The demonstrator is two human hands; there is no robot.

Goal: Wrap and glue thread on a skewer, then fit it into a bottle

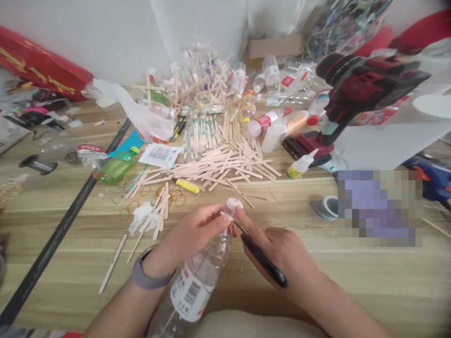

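Note:
A clear plastic bottle (pixel 192 288) with a white label leans up from my lap, tilted away from me. My left hand (pixel 204 230) is closed round its neck, just below the white cap (pixel 234 203). A thin wooden stick seems to stand at the cap. In my right hand (pixel 285 253) is a slim black-handled tool (pixel 266 263), its thin metal end reaching to the bottle neck; its exact kind is unclear. My right index finger stretches along to the cap's edge. The fingers hide part of the neck.
Beyond my hands lie loose craft sticks (pixel 218 164), a yellow-handled cutter (pixel 187 186) and rubber bands (pixel 178 197). A small glue bottle (pixel 300 165) and a red cordless drill (pixel 366 94) stand at right, near a tape roll (pixel 327 207). A green bottle (pixel 118 168) lies at left.

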